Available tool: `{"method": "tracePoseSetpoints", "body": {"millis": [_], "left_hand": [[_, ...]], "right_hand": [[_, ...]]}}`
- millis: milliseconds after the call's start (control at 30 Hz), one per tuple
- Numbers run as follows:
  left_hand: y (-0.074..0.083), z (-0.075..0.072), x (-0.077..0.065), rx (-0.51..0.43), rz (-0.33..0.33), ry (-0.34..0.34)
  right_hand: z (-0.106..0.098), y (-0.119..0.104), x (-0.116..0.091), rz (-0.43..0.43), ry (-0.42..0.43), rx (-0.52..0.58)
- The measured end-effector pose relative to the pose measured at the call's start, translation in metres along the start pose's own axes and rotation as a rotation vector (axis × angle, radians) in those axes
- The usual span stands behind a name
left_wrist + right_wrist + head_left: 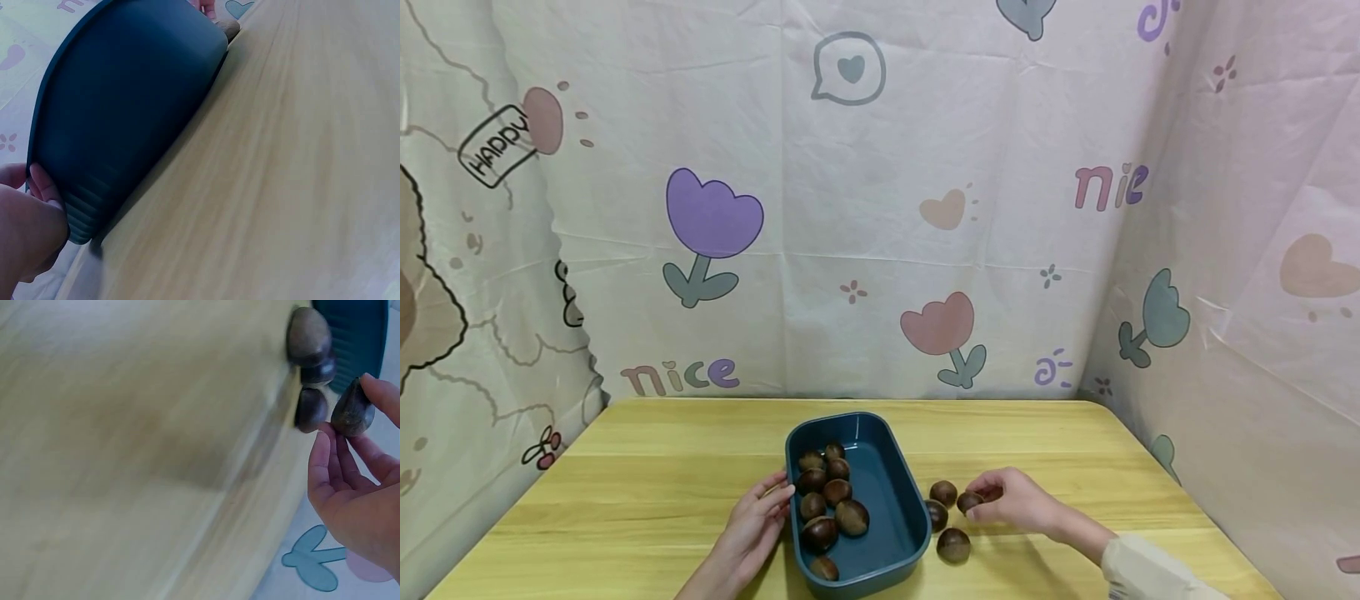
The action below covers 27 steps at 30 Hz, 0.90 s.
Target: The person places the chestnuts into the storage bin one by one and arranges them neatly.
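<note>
A dark blue rectangular tray (887, 487) with rounded corners stands on the table. Several brown chestnuts (852, 517) lie along its left side. My left hand (752, 529) grips the tray's left rim, and the left wrist view has the fingers (45, 184) at that edge. Right of the tray, my right hand (1018, 504) pinches a chestnut (354, 410) between thumb and fingertips. Beside that hand rest three loose chestnuts: one farther back (943, 493), one against the tray's wall (936, 516) and one nearer the front (953, 546).
The light wooden table (685, 467) runs back to a patterned cloth (850, 208) with flowers and lettering. More of this cloth hangs at the left and right sides.
</note>
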<state>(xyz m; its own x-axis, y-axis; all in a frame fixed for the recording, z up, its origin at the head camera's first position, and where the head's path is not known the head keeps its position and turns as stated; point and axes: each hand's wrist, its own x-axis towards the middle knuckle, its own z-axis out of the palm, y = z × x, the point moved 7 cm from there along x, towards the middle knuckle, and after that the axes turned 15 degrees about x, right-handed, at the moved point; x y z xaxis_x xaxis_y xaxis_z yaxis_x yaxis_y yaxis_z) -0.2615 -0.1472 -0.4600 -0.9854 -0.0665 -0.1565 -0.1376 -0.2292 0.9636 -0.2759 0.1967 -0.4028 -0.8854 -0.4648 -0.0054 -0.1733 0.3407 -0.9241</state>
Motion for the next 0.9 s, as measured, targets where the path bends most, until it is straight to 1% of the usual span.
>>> {"method": "tracePoseSetpoints", "body": {"millis": [100, 267, 333, 467, 633, 700, 767, 900], "left_hand": [[0.000, 0.000, 0.000, -0.001, 0.001, 0.002], [0.000, 0.000, 0.000, 0.004, -0.002, 0.001], [0.000, 0.001, 0.000, 0.004, -0.004, -0.001], [0.001, 0.001, 0.000, 0.001, -0.003, -0.001], [0.001, 0.000, 0.000, 0.004, -0.004, -0.003], [0.000, 0.000, 0.000, 0.007, -0.004, -0.003], [0.000, -0.001, 0.000, 0.010, -0.003, -0.001], [0.000, 0.000, 0.000, 0.008, 0.001, 0.003]], "right_hand": [[0.003, -0.010, 0.004, -0.008, 0.005, -0.001], [0.010, -0.024, 0.010, 0.015, 0.005, 0.029], [0.014, -0.031, 0.011, 0.019, 0.000, 0.034], [0.023, -0.047, 0.013, -0.005, -0.016, 0.010], [0.036, -0.059, 0.016, -0.006, -0.027, 0.029], [0.042, -0.063, 0.019, -0.017, -0.032, 0.014], [0.049, -0.068, 0.022, -0.037, -0.044, -0.027], [0.067, -0.078, 0.028, -0.069, -0.093, -0.105]]}}
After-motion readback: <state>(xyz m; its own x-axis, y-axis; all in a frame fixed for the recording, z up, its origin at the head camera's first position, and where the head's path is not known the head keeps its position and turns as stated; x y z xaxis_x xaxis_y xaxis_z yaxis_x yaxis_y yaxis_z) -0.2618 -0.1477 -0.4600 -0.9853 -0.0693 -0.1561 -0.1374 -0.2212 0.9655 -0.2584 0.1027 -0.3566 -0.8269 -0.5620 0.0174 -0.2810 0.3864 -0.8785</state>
